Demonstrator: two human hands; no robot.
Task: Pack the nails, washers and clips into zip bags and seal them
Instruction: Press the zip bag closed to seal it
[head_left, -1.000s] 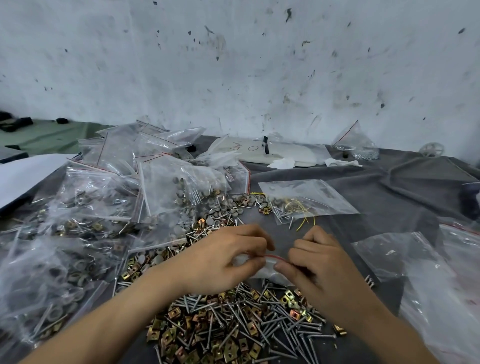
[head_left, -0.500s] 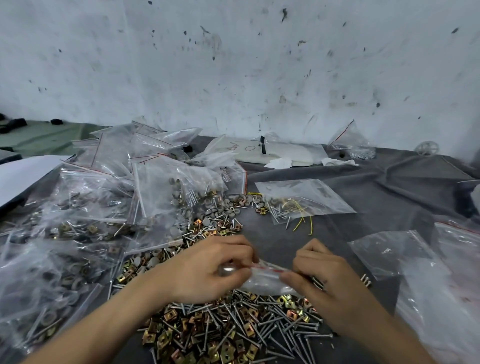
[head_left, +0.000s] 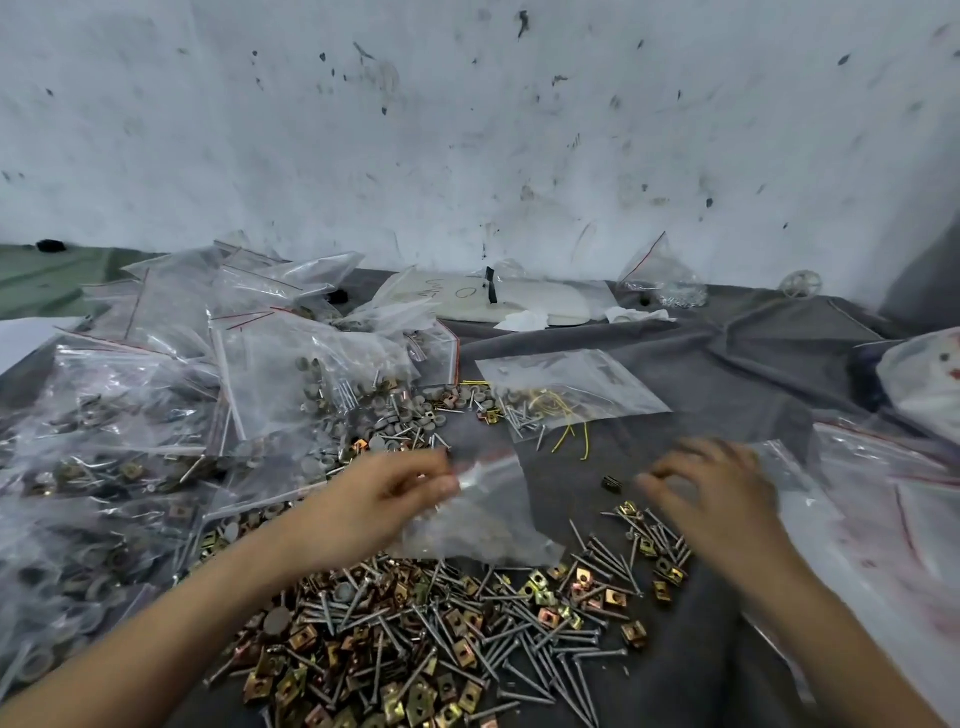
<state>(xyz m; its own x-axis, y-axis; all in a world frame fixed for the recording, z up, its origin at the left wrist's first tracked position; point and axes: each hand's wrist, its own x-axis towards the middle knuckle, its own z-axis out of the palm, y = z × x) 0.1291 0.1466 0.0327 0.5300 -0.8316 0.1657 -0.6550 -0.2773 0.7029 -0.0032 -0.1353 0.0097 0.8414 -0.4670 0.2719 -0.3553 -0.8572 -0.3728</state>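
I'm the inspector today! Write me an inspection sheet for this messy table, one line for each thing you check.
Surface: wrinkled grey cloth covers the table.
Job's things: loose nails and clips piled nearest; grey washers beyond the left hand; filled bags heaped left; empty bags right.
Clutter: white tissue scraps near the wall.
Hands: left hand pinches a zip bag; right hand blurred, fingers loose, holding nothing, apart from that bag.
Cables: none, only thin yellow wires at a flat bag.
Surroundings: stained white wall.
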